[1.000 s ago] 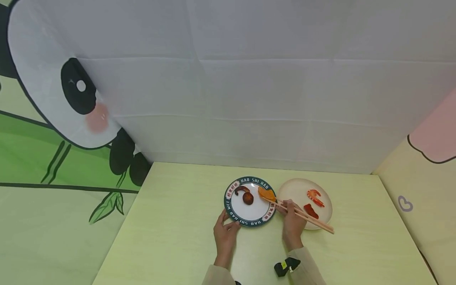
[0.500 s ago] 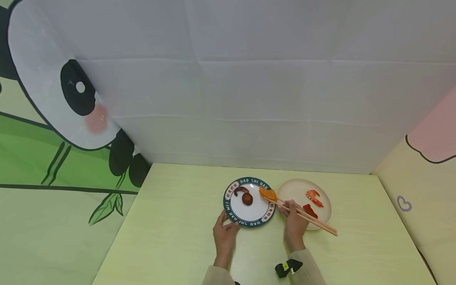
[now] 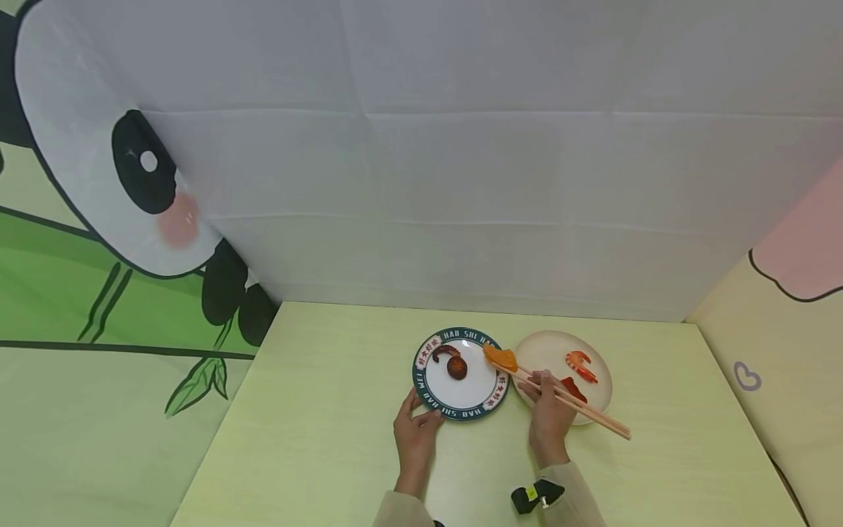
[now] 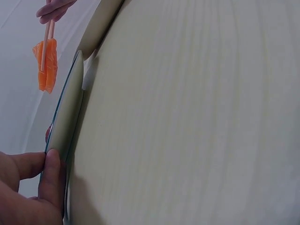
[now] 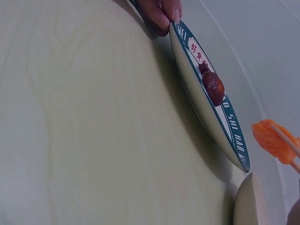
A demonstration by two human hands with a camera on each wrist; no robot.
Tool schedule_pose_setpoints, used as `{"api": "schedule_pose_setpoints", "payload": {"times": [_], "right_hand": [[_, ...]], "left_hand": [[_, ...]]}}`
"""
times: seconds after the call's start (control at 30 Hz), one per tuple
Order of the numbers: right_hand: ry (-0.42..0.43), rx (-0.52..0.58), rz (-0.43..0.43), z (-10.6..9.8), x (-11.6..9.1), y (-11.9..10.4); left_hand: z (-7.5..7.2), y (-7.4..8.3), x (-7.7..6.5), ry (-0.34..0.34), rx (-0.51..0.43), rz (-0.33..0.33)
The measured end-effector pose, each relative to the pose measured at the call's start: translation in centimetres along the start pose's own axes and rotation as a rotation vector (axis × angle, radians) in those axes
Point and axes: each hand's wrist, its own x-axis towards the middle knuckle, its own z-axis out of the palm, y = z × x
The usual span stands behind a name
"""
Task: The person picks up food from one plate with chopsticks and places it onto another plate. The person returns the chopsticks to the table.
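My right hand [image 3: 550, 419] grips a pair of wooden chopsticks [image 3: 596, 417]. Between their tips is an orange slice that looks like salmon [image 3: 500, 357], raised over the right rim of the green-rimmed plate [image 3: 461, 412]. A gap shows between slice and plate in the left wrist view, where the salmon slice [image 4: 46, 65] hangs past the rim. My left hand [image 3: 416, 439] pinches the near left edge of that plate, thumb and finger about the rim [image 4: 52, 161]. A brown octopus piece [image 3: 456, 367] with a curled tentacle lies on the plate.
A cream plate [image 3: 543, 344] stands just to the right, partly behind my right hand. On it are a shrimp [image 3: 582, 366] and a red piece [image 3: 574, 389]. The pale table [image 3: 342, 380] meets a white backdrop [image 3: 461, 183] behind the plates.
My right hand has drifted slightly right, with the chopsticks and the orange slice shifting from the green-rimmed plate's inner edge out over its rim. My left hand has stayed put.
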Motion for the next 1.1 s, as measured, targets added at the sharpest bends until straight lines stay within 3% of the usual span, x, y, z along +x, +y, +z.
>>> {"api": "schedule_pose_setpoints", "payload": {"times": [0.87,1.1], "right_hand": [[0.071,0.056,-0.009,-1.4,0.4,-1.6],[0.085,0.129,-0.004,-2.0,0.6,-1.7]], "left_hand": [[0.1,0.1,0.2,-0.001,0.018,-0.014],[0.0,0.2,0.0,0.002,0.028,-0.025]]}}
